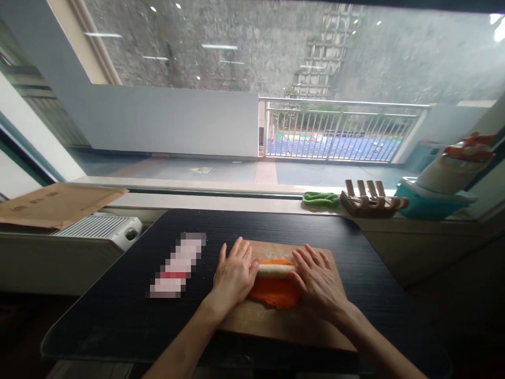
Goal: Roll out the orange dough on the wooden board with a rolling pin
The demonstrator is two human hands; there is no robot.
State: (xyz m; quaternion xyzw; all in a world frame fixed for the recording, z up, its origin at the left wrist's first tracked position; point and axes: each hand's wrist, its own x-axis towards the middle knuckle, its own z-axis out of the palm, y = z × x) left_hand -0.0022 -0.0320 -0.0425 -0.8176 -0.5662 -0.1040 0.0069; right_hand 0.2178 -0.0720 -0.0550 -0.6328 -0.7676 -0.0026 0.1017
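A pale rolling pin point(275, 270) lies crosswise on a flat, thin sheet of orange dough point(276, 293) with an uneven edge. Under the dough is a wooden board point(286, 331). My left hand point(235, 271) rests flat over the pin's left end, fingers stretched forward. On the pin's right end lies my right hand point(319, 281), its fingers extended and slightly apart. Both palms cover the ends of the pin, so only its middle shows. Some of the orange dough is visible beyond the pin, and a larger part nearer to me.
The board sits on a black table point(158, 326). Left of it lies a blurred-out pink and white item point(177, 268). Along the windowsill are a green cloth point(321, 199), a brown holder with several upright pieces point(366, 200) and a teal container point(426, 200). A cardboard piece point(59, 202) is at left.
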